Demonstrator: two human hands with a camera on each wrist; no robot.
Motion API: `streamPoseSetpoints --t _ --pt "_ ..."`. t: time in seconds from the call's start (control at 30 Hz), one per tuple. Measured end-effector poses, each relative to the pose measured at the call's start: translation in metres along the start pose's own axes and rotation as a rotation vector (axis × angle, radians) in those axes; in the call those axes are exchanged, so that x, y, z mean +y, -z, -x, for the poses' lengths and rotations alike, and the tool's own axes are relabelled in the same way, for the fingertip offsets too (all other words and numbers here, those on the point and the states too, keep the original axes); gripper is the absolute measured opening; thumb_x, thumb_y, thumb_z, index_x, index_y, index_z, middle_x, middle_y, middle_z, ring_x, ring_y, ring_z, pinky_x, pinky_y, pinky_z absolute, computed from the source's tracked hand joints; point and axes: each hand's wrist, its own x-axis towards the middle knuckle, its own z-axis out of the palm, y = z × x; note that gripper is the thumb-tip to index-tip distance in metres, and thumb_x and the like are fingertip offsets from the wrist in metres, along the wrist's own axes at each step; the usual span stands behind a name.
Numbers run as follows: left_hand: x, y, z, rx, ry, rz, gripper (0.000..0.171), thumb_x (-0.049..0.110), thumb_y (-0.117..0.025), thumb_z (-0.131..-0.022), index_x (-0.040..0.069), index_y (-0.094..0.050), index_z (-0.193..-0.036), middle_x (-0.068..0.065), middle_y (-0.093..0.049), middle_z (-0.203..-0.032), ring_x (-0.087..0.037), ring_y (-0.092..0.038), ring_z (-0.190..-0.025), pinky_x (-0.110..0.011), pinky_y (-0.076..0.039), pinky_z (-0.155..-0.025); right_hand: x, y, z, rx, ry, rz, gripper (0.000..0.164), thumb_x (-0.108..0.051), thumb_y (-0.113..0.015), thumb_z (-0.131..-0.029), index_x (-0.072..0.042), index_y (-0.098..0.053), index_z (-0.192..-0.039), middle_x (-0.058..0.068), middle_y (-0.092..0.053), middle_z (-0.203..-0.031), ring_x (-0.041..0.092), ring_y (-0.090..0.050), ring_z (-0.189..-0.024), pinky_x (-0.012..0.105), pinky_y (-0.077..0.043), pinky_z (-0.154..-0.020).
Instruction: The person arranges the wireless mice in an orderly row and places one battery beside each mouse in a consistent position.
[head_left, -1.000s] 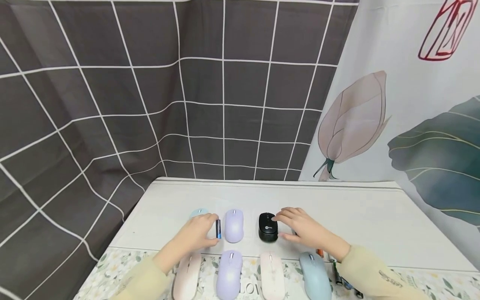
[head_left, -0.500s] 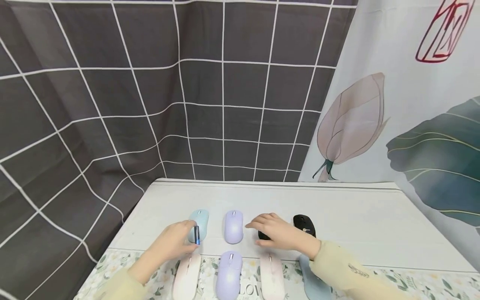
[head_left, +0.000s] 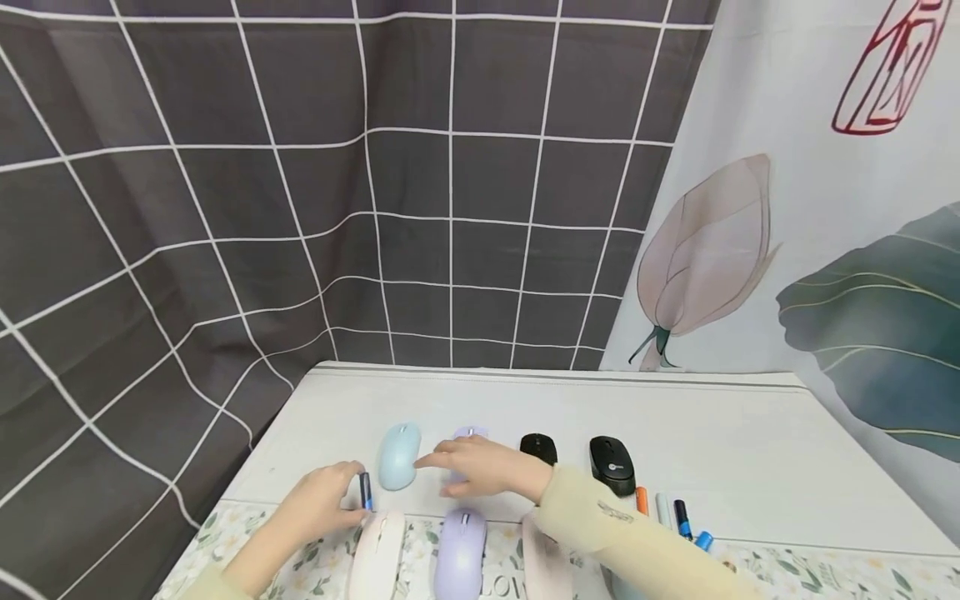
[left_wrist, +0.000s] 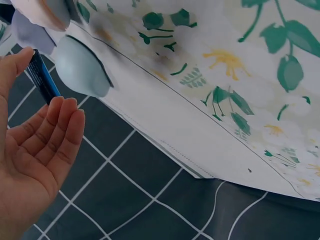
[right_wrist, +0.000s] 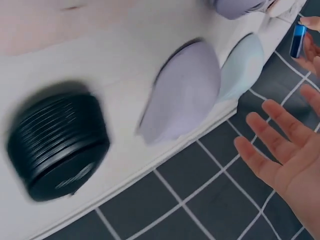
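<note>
Background: dark grid cloth point(head_left: 405, 250) hangs beyond the light-blue mouse point(head_left: 399, 456) and off to its left; pale leaf-print cloth point(head_left: 810, 267) hangs well to its right. White counter point(head_left: 720, 433) under the mouse, floral mat point(head_left: 840, 575) on its near side.

Left hand point(head_left: 321, 500): near-left of the light-blue mouse, apart from it. Thumb and fingertips pinch a blue-and-black cylinder point(head_left: 366, 492), probably a battery, by its two ends; it sits just off the mouse's near-left side. White mouse point(head_left: 378, 557) on the near side of the landmark.

Right hand point(head_left: 483, 465): right of the light-blue mouse, partly covering the purple mouse point(right_wrist: 187, 92) next to it. Fingers spread, nothing held. Foremost fingertip at the light-blue mouse's right edge; contact or small gap, cannot tell.

Farther right of the light-blue mouse: first black mouse point(head_left: 538, 447), then second black mouse point(head_left: 612, 465); at its far near-right, an orange cylinder point(head_left: 642, 501).

Step in hand (judgement): cylinder secured on the left, right hand reaching for the light-blue mouse. Next move seems to call for the right fingers to close round its body without nudging the purple mouse, the left holding the cylinder clear
</note>
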Motion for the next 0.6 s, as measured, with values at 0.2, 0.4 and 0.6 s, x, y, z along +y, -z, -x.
streamPoseSetpoints --t 0.2,0.4,0.6 --pt "-0.008 0.001 0.002 0.033 -0.012 -0.032 0.055 0.031 -0.082 -0.066 0.001 -0.063 -0.107 -0.004 -0.067 -0.086 -0.010 -0.058 -0.067 -0.024 -0.050 -0.059 -0.010 0.000 -0.035 -0.018 -0.059 -0.102 0.058 -0.030 -0.060 -0.091 -0.030 -0.036 -0.144 0.011 -0.035 -0.150 0.028 -0.038 -0.136 0.046 -0.040 -0.106" --pt "-0.008 0.002 0.003 0.030 -0.014 -0.044 0.055 0.033 -0.082 -0.066 0.002 -0.063 -0.107 -0.002 -0.065 -0.083 -0.008 -0.056 -0.066 -0.020 -0.047 -0.057 -0.012 -0.004 -0.068 -0.071 -0.168 -0.180 0.055 -0.031 -0.056 -0.094 -0.034 -0.034 -0.144 0.007 -0.025 -0.155 0.026 -0.033 -0.140 0.047 -0.034 -0.110" --pt "-0.006 0.002 0.002 0.033 -0.017 -0.021 0.054 0.032 -0.082 -0.066 0.002 -0.063 -0.106 0.000 -0.064 -0.080 -0.008 -0.055 -0.066 -0.020 -0.046 -0.056 -0.015 -0.014 -0.081 -0.134 -0.234 -0.133 0.043 -0.021 -0.052 -0.095 -0.024 -0.048 -0.138 0.004 -0.041 -0.148 0.019 -0.040 -0.136 0.032 -0.036 -0.110"
